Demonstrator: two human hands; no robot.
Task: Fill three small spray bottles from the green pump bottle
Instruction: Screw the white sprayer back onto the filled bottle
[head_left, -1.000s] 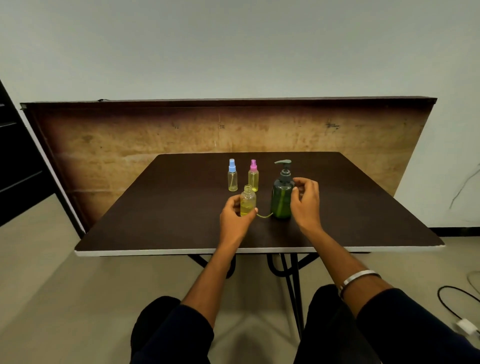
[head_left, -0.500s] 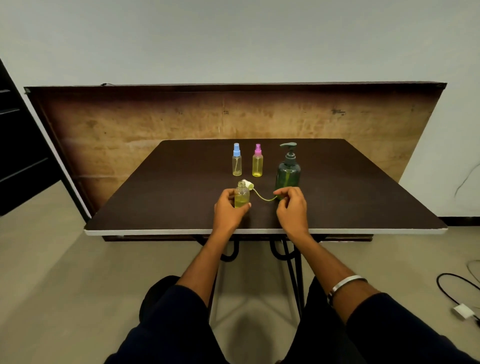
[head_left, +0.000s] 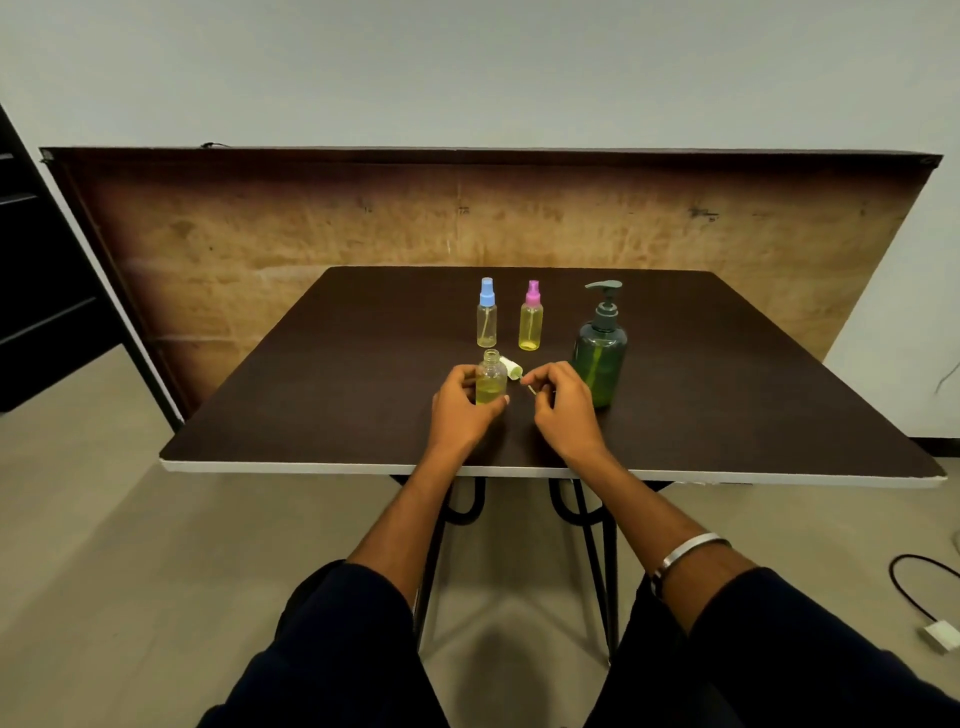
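Observation:
An uncapped small clear bottle (head_left: 491, 380), partly full of yellow liquid, stands on the dark table (head_left: 322, 395); my left hand (head_left: 462, 413) grips it. My right hand (head_left: 563, 410) pinches the thin tube of a white spray cap (head_left: 513, 370), which hovers just right of the bottle's open neck. Behind stand a blue-capped spray bottle (head_left: 487, 319) and a pink-capped spray bottle (head_left: 531, 322), both holding yellow liquid. The green pump bottle (head_left: 600, 353) stands to the right of my right hand, apart from it.
A wooden board (head_left: 260, 234) leans against the wall behind the table. A dark shelf unit (head_left: 36, 291) stands at the left. A cable with a white plug (head_left: 935, 631) lies on the floor at right. The table's front edge (head_left: 519, 472) is just below my wrists.
My right hand left the green pump bottle, picked the white spray cap up by its tube and brought it beside the open bottle's neck. The view shifted so the table sits further away.

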